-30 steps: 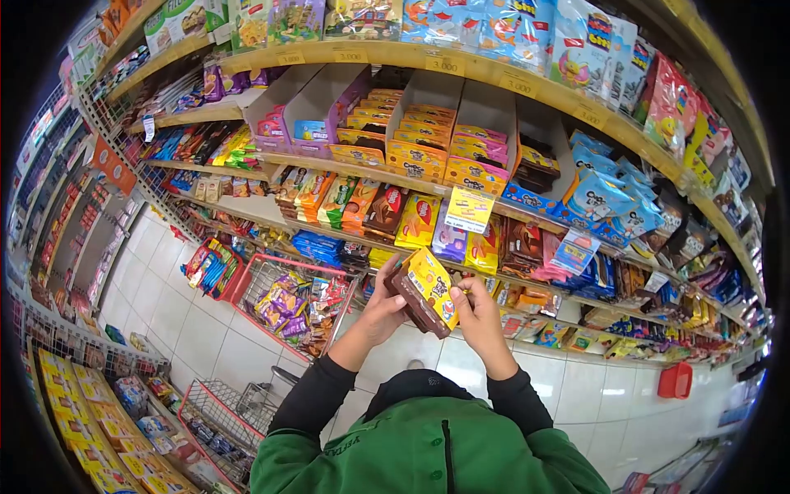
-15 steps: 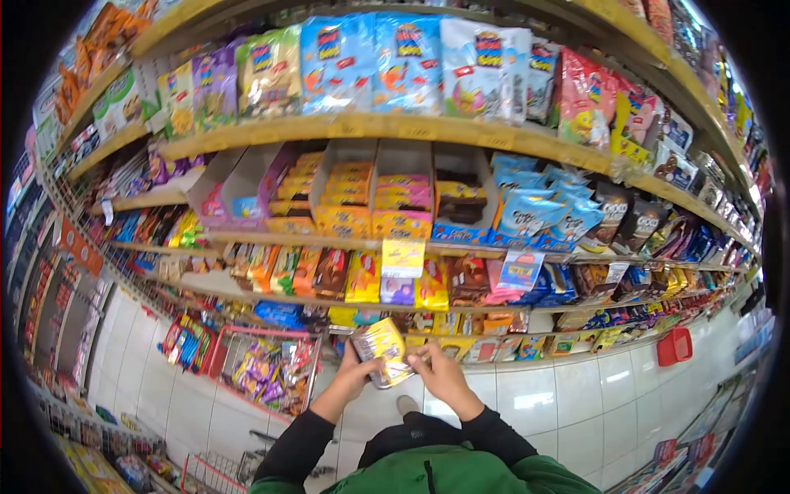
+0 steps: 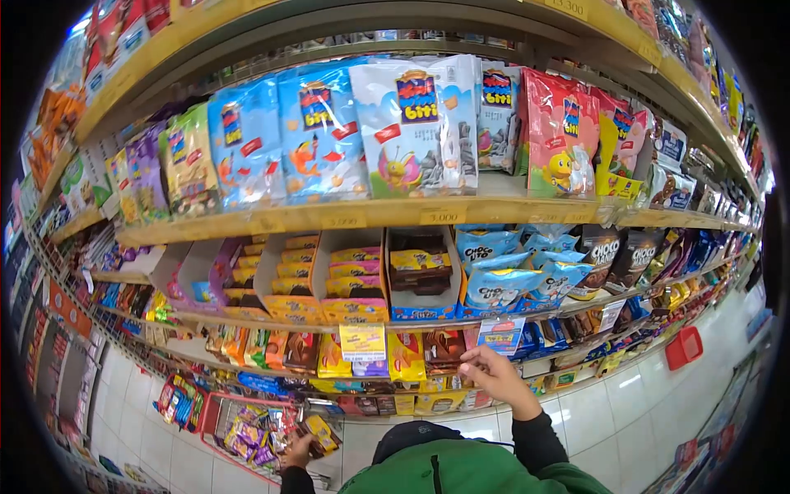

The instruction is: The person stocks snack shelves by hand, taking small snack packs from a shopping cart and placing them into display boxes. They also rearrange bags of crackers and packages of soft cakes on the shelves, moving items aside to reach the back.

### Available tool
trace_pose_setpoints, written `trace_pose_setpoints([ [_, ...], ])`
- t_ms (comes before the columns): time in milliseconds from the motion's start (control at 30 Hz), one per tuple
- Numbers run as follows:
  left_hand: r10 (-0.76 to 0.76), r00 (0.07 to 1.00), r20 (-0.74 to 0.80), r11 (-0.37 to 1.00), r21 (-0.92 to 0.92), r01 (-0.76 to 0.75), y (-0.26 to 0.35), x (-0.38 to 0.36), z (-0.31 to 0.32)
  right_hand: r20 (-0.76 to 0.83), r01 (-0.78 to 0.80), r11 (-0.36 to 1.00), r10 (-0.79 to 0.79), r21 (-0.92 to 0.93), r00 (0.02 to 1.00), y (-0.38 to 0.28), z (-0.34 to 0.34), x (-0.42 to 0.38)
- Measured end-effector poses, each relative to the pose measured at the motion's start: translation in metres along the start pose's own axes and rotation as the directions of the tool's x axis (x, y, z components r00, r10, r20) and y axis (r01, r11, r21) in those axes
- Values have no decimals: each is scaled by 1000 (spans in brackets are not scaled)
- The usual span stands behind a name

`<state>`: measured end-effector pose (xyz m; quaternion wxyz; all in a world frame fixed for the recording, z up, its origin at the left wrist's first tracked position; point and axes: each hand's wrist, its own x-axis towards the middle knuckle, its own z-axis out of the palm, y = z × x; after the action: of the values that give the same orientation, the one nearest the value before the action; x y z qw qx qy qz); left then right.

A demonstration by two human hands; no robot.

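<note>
Lower left, the left hand (image 3: 295, 452) has its grip round a brown-and-yellow snack box (image 3: 322, 434) — right hand (image 3: 499, 381), centre-right, grip loosely parted.

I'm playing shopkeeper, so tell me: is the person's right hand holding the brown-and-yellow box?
No, the left hand holds the brown-and-yellow box, and the right hand is away from it.

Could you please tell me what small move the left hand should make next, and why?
Probably lower the brown-and-yellow pack onto the purple packs in the red-rimmed cart: the left hand grips it at the cart's side, similar-sized gaps aside, and the right hand is well away, near the blue-and-white price card.
</note>
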<state>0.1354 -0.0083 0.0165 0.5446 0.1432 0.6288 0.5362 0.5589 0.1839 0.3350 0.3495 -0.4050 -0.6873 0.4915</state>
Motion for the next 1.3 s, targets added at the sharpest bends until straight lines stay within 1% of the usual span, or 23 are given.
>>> trace_pose_setpoints([
  [67,-48,992,-116,998,21,51,63,-69,71,80,-6,1000,8,-20,997,-24,-7,10],
  [133,-187,979,-76,982,-44,184,24,-42,51,166,124,988,-108,-91,980,-47,-10,21],
  [200,-175,978,-115,983,-73,168,21,-41,62,234,195,975,-166,-103,958,-64,-7,31],
  [300,51,981,-190,999,18,-48,-22,-3,34,172,463,831,-429,-310,887,-91,1,55],
  [333,166,952,-259,956,277,-91,-22,2,29,157,537,747,-521,-392,839,-100,2,65],
  [400,420,857,-298,681,728,-81,-21,0,19,182,606,553,-634,-572,752,-117,2,90],
  [433,368,879,-304,677,735,-29,-17,-7,20,207,621,444,-682,-646,702,-125,1,103],
  [533,208,923,-324,638,761,123,-2,-26,18,345,461,314,-360,-830,867,-143,-5,152],
  [567,212,954,-212,455,885,96,-62,15,-35,354,496,218,-471,-841,808,-148,-6,158],
  [600,142,929,-342,608,771,190,-20,-19,1,344,512,167,-565,-843,750,-143,-4,169],
  [667,149,936,-318,517,832,200,-57,13,-32,318,511,53,-727,-858,609,-124,1,197],
  [733,81,899,-431,571,759,313,-55,19,-33,464,491,50,-254,-870,849,-135,2,207],
  [767,48,900,-434,576,748,330,-52,21,-35,485,484,43,23,-874,874,-138,3,209],
  [867,-12,883,-470,632,681,370,-11,-4,-2,402,386,112,242,-916,883,-138,7,208],
  [967,-28,890,-455,817,502,283,28,-36,32,312,297,108,173,-949,934,-138,8,200],
  [1000,-5,895,-446,814,518,262,27,-44,38,279,263,117,144,-958,950,-140,11,198],
  [1033,22,900,-436,810,535,239,25,-47,42,301,298,59,306,-953,903,-149,14,198],
  [1067,51,903,-426,806,551,215,24,-48,40,265,258,62,267,-964,927,-143,17,199],
  [1100,34,956,-292,876,469,112,-25,-10,3,227,217,68,224,-974,948,-129,18,204],
  [1133,64,924,-378,776,601,192,-3,-37,26,187,176,77,182,-981,965,-124,19,203],
  [1200,28,947,-320,731,652,199,4,-58,40,196,176,109,223,-978,955,-126,21,200],
  [1267,82,928,-364,597,763,247,-31,-54,35,212,190,118,215,-975,953,-130,19,196],
  [1300,26,934,-357,554,783,284,-39,-56,36,247,226,108,257,-968,934,-127,19,200],
])
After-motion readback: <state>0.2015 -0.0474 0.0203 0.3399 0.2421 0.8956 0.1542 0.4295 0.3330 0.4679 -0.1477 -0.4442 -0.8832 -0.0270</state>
